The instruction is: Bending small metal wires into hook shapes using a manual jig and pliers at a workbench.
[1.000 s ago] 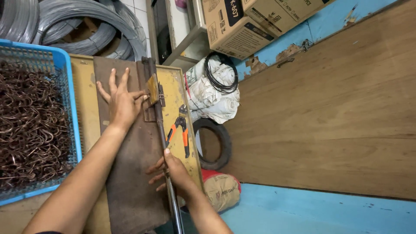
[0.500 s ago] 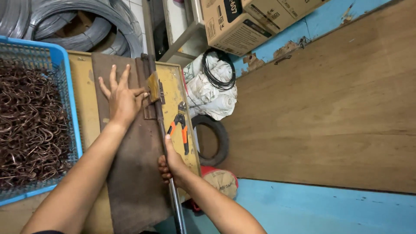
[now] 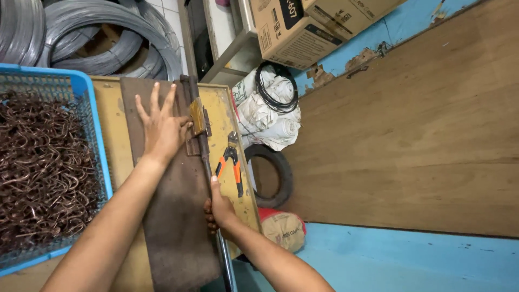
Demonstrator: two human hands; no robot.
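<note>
Room: a workshop seen from the head camera, with a brown wood floor (image 3: 411,135), blue-painted wall edges, cardboard boxes (image 3: 303,24) on a shelf and coils of grey wire (image 3: 92,32) at the top left.
Desk: a yellow desk (image 3: 111,116) carries a long dark brown plate (image 3: 178,227) with a hinged metal bar (image 3: 203,146) along its right edge.
Left hand: the left hand (image 3: 162,130) lies palm down on the upper part of the plate, fingers (image 3: 154,100) spread wide and straight, thumb reaching to the hinge; it grips nothing, only presses flat.
Left arm: the forearm runs straight from the lower left up to the hand, bare and extended.
Right hand: the right hand (image 3: 216,208) is curled round the bar near the plate's lower right edge, fingers wrapped closed on it, thumb laid up along the rod.
Right arm: the forearm comes in from the lower right, wrist bent slightly inward.
Pliers: orange-handled pliers (image 3: 231,165) lie on the desk just right of the bar, between the two hands, untouched.
Basket: a blue basket (image 3: 89,116) full of bent brown wire hooks (image 3: 43,167) stands left of the plate.
Floor items: a white sack (image 3: 270,113) with a black cable coil, a small tyre (image 3: 278,176) and a tan bag (image 3: 284,230) sit beside the desk.
</note>
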